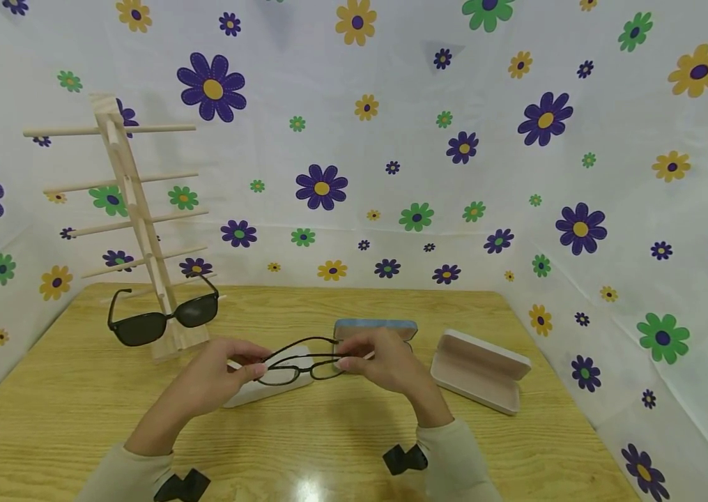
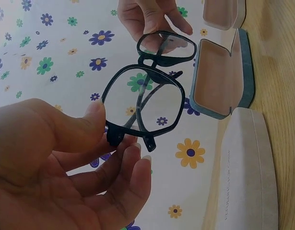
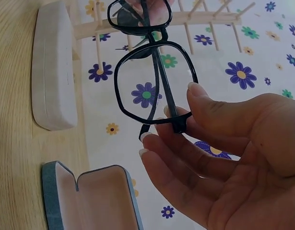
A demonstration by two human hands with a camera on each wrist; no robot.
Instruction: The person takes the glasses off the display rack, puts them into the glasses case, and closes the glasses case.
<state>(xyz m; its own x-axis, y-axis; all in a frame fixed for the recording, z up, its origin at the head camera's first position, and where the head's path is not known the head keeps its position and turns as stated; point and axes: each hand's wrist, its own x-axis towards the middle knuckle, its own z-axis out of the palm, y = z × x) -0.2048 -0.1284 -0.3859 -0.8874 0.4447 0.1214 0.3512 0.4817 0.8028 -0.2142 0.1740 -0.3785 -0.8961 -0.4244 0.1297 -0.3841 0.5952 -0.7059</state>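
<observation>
Both hands hold one pair of black-framed eyeglasses (image 1: 305, 370) with clear lenses above the table. My left hand (image 1: 219, 373) pinches one outer corner, its thumb on the rim and fingers behind the hinge, as the left wrist view shows. At the opposite corner my right hand (image 3: 224, 139) pinches the rim the same way. Behind the lenses the thin temples (image 2: 141, 108) cross in the left wrist view. A closed white glasses case (image 3: 52, 67) lies just beyond the left hand. Past the right hand stands an open blue case (image 1: 375, 325), partly hidden by that hand.
An open white case (image 1: 479, 373) with a pinkish lining sits at the right of the wooden table (image 1: 304, 446). At the back left stands a wooden peg rack (image 1: 131, 188); dark sunglasses (image 1: 141, 329) hang low on it. Flower-patterned cloth (image 1: 391, 90) encloses the back and sides.
</observation>
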